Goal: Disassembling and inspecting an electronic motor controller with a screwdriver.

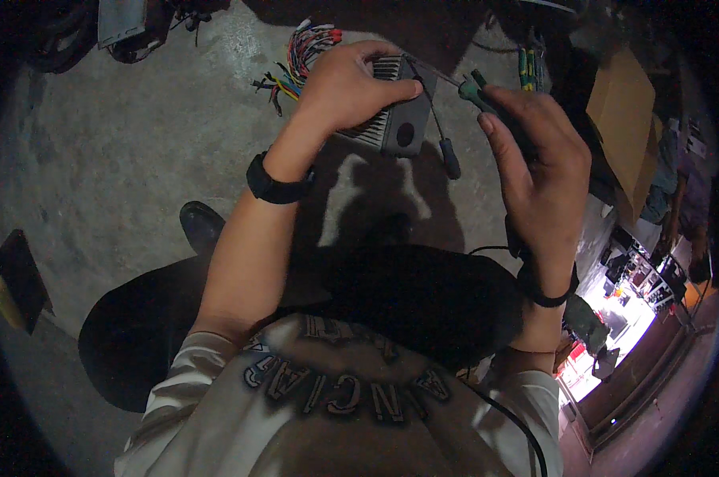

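My left hand (351, 91) grips a grey finned metal housing (399, 135) from above, with the thumb across its side. A bundle of multicoloured wires (304, 56) lies behind and left of the housing. My right hand (542, 159) holds a green-handled screwdriver (471, 91), its thin shaft reaching toward the housing's far edge; whether the tip touches is too small to tell. A second screwdriver (448, 159), with a dark handle, lies beside the housing's right side on the concrete floor.
Green-and-yellow handled tools (528, 67) lie at the back right. An open cardboard box (622, 119) stands right of them, with cluttered items beyond. Dark gear (121, 28) sits at the back left, a dark flat object (21, 278) at the far left. My bent legs are below the housing.
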### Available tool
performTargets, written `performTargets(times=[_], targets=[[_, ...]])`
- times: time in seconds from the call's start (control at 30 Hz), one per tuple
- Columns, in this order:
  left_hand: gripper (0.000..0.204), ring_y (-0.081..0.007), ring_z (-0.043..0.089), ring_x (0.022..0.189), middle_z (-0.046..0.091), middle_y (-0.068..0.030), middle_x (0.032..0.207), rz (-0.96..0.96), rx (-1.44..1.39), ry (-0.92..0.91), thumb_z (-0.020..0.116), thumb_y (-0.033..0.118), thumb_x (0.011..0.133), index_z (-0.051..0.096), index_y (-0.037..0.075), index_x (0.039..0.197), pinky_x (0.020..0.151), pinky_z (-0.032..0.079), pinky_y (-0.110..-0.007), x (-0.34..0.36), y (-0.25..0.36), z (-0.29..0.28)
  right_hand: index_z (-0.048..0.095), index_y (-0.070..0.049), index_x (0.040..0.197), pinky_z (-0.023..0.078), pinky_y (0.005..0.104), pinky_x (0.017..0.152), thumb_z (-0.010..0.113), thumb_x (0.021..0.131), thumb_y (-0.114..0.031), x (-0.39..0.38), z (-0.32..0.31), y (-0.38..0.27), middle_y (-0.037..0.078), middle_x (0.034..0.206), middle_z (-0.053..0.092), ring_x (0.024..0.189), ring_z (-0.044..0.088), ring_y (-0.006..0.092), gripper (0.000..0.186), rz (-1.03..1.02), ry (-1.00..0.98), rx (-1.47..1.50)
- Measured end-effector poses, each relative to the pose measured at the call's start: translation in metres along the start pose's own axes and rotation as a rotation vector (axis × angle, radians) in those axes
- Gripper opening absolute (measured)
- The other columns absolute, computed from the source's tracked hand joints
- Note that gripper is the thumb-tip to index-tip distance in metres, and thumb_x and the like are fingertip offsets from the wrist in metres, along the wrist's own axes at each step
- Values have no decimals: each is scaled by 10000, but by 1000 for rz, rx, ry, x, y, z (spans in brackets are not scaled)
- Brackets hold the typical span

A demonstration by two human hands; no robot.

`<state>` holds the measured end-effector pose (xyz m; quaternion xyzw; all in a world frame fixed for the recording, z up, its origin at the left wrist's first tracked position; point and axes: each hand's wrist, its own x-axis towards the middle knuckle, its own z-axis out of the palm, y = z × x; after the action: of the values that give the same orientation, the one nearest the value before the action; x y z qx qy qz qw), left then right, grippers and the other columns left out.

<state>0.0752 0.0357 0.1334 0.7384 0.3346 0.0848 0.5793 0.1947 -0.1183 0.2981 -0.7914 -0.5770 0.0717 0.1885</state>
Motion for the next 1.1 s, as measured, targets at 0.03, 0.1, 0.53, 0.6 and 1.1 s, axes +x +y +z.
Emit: performTargets(times=[0.03, 0.1, 0.53, 0.6, 1.1], targets=[[760, -143, 624, 746, 670, -39, 794, -1, 0, 0, 922, 497, 698, 721, 4, 1241, 711, 526, -296, 1, 0, 0, 721, -14, 1083, 545, 397, 750, 740, 890, -71, 1, 0, 0, 170, 974, 703, 866, 702, 365, 202, -5, 0, 2], [768, -133, 601, 708, 638, -16, 750, -3, -1, -12, 923, 496, 698, 717, -3, 1245, 679, 514, -290, 2, 1, -1, 720, -14, 1083, 545, 396, 752, 739, 890, -69, 2, -1, 0, 170, 972, 702, 869, 702, 366, 202, -11, 0, -6], [739, -187, 693, 880, 748, -118, 943, 8, 0, 0, 922, 484, 698, 726, 6, 1227, 828, 554, -324, 1, 6, 0, 689, -46, 1171, 562, 433, 743, 720, 912, -118, -1, -6, -1, 146, 1034, 677, 857, 693, 385, 270, -72, -66, -175], [732, -216, 711, 896, 761, -144, 981, -32, 22, -20, 915, 481, 702, 724, 8, 1227, 843, 561, -342, 1, 13, -1, 685, -65, 1193, 564, 437, 710, 701, 918, -133, -1, -5, -8, 131, 1016, 664, 825, 694, 369, 283, -59, -134, -248], [674, -222, 721, 919, 763, -158, 1014, 78, -38, 37, 884, 430, 730, 720, 8, 1229, 843, 558, -361, 0, 3, 13, 682, -94, 1198, 519, 407, 566, 741, 882, -123, 9, -3, -12, 91, 894, 636, 689, 677, 288, 323, -184, -362, -598]])
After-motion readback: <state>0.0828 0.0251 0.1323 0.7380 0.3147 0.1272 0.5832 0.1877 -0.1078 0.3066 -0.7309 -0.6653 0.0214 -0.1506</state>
